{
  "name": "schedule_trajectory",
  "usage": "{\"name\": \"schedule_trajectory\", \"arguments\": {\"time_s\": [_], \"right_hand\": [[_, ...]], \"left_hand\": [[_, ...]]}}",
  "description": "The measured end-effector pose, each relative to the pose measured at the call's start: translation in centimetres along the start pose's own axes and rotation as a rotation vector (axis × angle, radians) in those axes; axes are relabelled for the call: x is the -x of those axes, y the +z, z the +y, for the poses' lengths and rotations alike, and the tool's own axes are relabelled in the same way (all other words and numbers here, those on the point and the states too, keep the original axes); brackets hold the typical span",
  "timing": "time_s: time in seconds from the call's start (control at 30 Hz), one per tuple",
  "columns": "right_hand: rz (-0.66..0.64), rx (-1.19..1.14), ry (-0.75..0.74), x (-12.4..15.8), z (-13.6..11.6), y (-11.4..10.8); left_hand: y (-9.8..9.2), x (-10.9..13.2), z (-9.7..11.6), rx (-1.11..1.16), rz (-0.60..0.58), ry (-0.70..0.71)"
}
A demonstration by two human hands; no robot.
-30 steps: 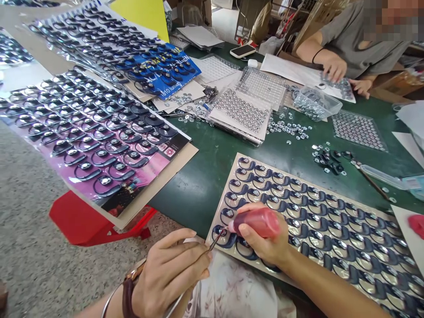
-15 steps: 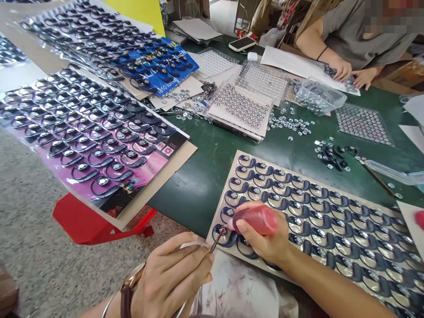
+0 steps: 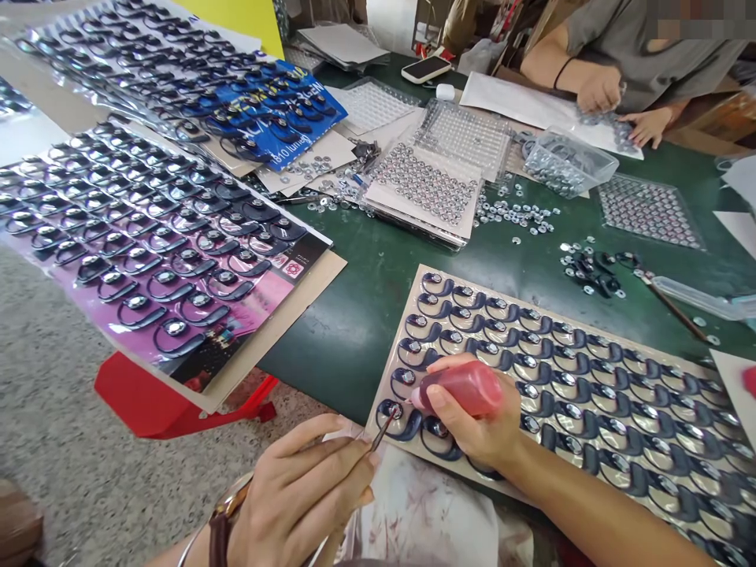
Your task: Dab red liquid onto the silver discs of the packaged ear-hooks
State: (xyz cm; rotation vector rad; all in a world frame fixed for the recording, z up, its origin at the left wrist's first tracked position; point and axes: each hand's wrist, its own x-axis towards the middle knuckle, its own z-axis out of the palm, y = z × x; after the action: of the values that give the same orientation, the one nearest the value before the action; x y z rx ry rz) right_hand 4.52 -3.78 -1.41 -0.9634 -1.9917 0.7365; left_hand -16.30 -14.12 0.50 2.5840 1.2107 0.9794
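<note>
Red bottle (image 3: 466,389) in right hand (image 3: 481,429)

R hand (image 3: 481,437): red bottle (image 3: 466,387); L hand (image 3: 307,488): prob. pick (image 3: 383,430).

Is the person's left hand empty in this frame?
No, the left hand pinches a thin metal tool whose tip sits at the corner ear hook, beside the red bottle in the right hand.

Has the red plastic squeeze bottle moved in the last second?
Yes, slightly: the bottle drew back rightward from the corner ear hook on the cardboard sheet.
</note>
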Motion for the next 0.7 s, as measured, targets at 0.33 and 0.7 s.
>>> {"name": "schedule_trajectory", "arguments": {"time_s": [0.33, 0.7], "right_hand": [[-0.071, -0.031, 0.025, -0.3, -0.2, -0.1], [-0.123, -0.212, 0.172, 0.1, -0.1, -0.2]], "left_hand": [[0.7, 1.6, -0.1, 0.067, 0.023, -0.044], [-0.1, 0.3, -0.4, 0.11, 0.025, -0.071]]}}
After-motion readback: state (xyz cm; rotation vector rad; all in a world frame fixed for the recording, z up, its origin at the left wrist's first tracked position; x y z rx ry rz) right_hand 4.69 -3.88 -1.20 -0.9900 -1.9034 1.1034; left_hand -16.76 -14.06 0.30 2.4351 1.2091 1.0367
